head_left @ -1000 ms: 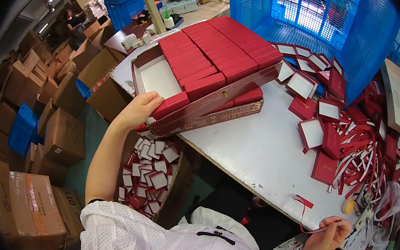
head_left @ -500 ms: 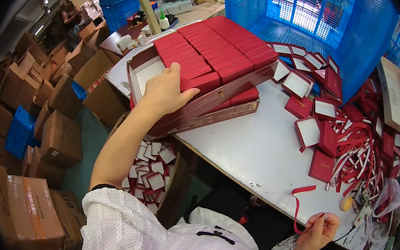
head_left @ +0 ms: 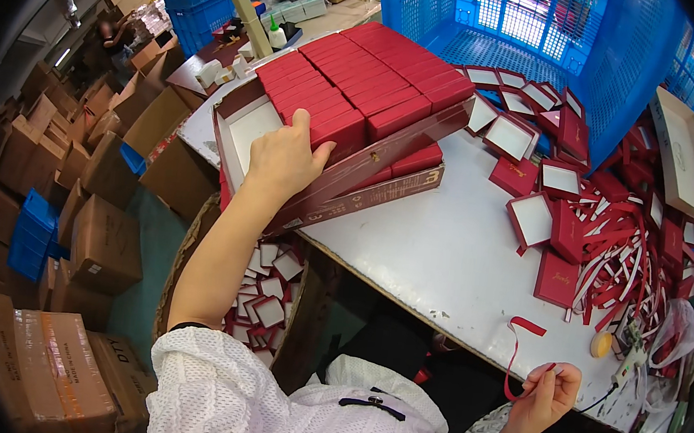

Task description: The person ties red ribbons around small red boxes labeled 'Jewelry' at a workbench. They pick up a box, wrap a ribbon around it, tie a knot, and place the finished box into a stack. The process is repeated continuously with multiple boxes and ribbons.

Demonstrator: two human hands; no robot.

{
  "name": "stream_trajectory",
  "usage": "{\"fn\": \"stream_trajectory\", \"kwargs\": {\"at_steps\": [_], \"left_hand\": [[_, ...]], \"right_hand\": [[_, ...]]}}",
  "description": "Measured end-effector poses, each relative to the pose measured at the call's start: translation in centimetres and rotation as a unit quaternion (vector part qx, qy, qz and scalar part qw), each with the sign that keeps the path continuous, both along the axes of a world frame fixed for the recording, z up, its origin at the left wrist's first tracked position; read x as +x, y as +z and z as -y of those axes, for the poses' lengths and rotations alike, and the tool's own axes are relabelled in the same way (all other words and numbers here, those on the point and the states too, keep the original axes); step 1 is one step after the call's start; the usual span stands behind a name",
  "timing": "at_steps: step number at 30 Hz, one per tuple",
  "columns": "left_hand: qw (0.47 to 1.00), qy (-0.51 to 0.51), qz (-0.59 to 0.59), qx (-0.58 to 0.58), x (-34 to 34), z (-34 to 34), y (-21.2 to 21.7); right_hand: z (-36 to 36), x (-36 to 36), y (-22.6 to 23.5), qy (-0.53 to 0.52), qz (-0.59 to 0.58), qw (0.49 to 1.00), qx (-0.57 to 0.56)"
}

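Note:
My left hand (head_left: pixel 286 159) presses against the near end of a row of red boxes (head_left: pixel 323 114), its thumb and forefinger apart; the other fingers are partly hidden. The boxes stand packed in rows in a dark red shallow carton (head_left: pixel 235 122) with a bare whitish strip of bottom at its left. This carton rests on a second carton (head_left: pixel 391 189) that also holds red boxes. Low at the right, by the table's front edge, my right hand (head_left: pixel 545 396) pinches a narrow red ribbon (head_left: pixel 510 357), whose free end curls up over the white table (head_left: pixel 410 256).
On the table's right lie open red boxes (head_left: pixel 512 138) with white insides and a tangled heap of ribbons (head_left: pixel 610 258). A large blue crate (head_left: pixel 635 86) stands behind. Below the table edge, a carton holds white-faced pieces (head_left: pixel 269 311). Brown cartons (head_left: pixel 106 243) fill the left floor.
The boxes beside my left hand, tilted before, now stand more upright and level with their row. My right hand keeps hold of the ribbon. The whole view has shifted slightly.

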State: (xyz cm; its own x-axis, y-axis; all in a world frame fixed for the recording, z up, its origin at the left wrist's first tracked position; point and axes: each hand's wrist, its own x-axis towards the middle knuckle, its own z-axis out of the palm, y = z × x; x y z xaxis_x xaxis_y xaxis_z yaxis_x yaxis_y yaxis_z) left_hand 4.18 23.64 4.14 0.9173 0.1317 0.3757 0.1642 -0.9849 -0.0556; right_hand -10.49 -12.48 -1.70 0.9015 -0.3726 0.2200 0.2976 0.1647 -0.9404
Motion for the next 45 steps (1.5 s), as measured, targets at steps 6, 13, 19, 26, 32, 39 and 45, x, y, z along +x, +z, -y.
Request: {"fn": "stream_trajectory", "kwargs": {"at_steps": [6, 13, 19, 26, 32, 39, 45], "left_hand": [[0.999, -0.021, 0.019, -0.038, -3.8, -1.0, 0.7], [0.956, -0.084, -0.117, -0.255, -7.1, -5.0, 1.8], [0.938, -0.136, -0.146, -0.283, -4.1, -3.4, 3.7], [0.988, -0.133, -0.019, -0.078, -1.3, 0.0, 0.0], [0.837, -0.04, 0.06, -0.543, -1.4, -0.5, -1.1], [0.811, -0.073, 0.083, -0.575, -1.0, -0.5, -1.6], [0.741, -0.439, -0.069, -0.504, -6.8, 10.3, -1.9]], "right_hand": [[0.6, -0.3, -0.5, -0.01, -0.002, 1.0, -0.01], [-0.3, 0.4, -0.7, 0.011, -0.011, 1.0, 0.017], [-0.7, 0.1, -0.5, 0.005, 0.001, 1.0, 0.015], [0.4, -0.7, -0.9, -0.004, -0.014, 1.0, 0.008], [0.7, -0.8, -1.0, -0.006, -0.028, 0.998, 0.061], [-3.2, -0.4, 0.6, 0.276, -0.094, 0.946, 0.144], [-6.5, 2.4, 1.7, 0.305, -0.155, 0.92, 0.193]]}}
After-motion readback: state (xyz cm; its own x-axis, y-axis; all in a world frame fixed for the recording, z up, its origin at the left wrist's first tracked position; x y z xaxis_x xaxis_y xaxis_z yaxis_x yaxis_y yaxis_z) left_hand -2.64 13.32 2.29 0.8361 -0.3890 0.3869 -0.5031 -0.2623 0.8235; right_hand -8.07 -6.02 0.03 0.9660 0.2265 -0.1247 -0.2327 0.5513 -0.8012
